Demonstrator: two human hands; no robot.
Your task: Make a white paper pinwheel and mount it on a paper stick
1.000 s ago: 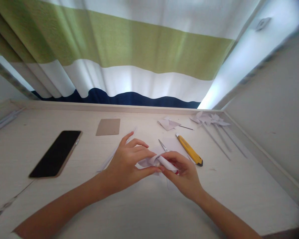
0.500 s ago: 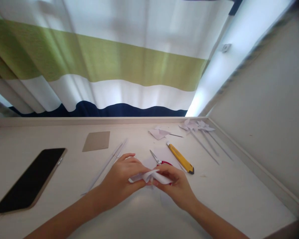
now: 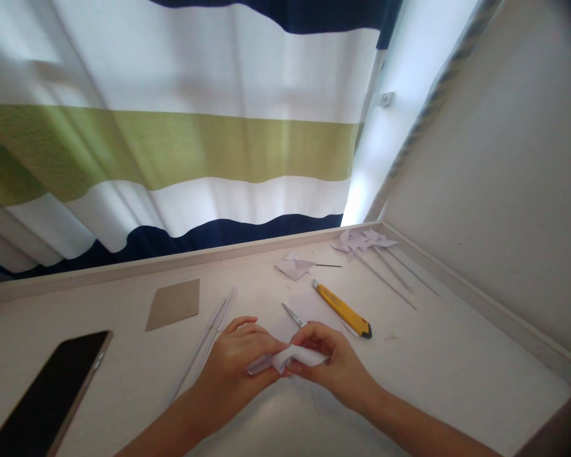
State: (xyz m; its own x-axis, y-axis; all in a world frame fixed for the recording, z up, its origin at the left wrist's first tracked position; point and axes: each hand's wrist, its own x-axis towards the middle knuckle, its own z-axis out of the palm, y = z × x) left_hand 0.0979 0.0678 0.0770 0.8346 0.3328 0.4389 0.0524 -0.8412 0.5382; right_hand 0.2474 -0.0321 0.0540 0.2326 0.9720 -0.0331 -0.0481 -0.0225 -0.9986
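Note:
Both hands meet over the middle of the pale desk [image 3: 438, 368]. My left hand [image 3: 235, 368] and my right hand [image 3: 335, 365] each pinch one folded piece of white paper [image 3: 285, 358] between thumb and fingers, just above the desk top. Scissors [image 3: 292, 315] lie right behind the hands, their handles hidden by my right hand. A yellow utility knife [image 3: 342, 309] lies a little further right.
A black phone [image 3: 47, 397] lies at the front left, a brown card square [image 3: 174, 304] behind it, thin white paper sticks [image 3: 207, 339] beside my left hand. Folded paper scraps [image 3: 295, 266] and several paper pinwheels [image 3: 371, 244] lie at the back right by the raised desk edge. A striped curtain hangs behind.
The camera has tilted up and turned right, so the desk sits lower in view. Both hands stay on the folded paper, reworking it slightly.

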